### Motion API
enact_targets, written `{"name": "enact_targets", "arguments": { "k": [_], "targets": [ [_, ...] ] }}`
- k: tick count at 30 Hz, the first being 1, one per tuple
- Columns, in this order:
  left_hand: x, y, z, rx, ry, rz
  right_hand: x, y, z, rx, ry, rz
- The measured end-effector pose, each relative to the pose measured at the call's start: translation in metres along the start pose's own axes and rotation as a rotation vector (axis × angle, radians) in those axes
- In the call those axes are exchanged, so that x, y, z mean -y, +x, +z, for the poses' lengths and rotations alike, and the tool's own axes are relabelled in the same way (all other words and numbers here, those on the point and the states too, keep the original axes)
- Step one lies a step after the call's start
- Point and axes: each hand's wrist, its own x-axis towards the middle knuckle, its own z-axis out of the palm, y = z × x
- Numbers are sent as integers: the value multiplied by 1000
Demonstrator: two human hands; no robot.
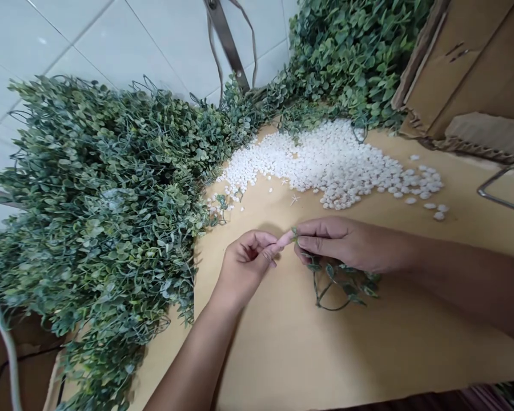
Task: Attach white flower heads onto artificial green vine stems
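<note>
The right hand (346,242) pinches an artificial leaf sprig (330,273) over the tabletop (282,354); the left hand (246,265) adjoins its end, fingertip grip not discernible.

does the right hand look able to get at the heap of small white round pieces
Probably yes: the white heap lies just beyond the right hand, with tan surface showing between, though that hand holds a green leafy sprig.
</note>
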Motion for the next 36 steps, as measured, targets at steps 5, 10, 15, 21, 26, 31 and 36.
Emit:
{"name": "enact_targets", "arguments": {
  "k": [5, 10, 15, 21, 26, 31, 36],
  "targets": [
    [0, 8, 5, -22, -176, -30, -9, 6, 0, -93, -11, 51],
    [5, 7, -3, -41, -271, -55, -9, 3, 6, -144, -330, -11],
    [6, 6, -5, -11, -331, -93, -10, 1, 12, -170, -580, -131],
    [5, 4, -1, 73, -376, -123, -12, 3, 14, -189, -599, -172],
    [5, 5, 1, 62, -337, -99, -11, 3, 15, -183, -619, -173],
    [8, 4, 2, 48, -290, -58, -12, 3, 16, -190, -614, -220],
    [7, 5, 1, 52, -305, -74, -15, 2, 17, -223, -633, -250]
  ]
}}
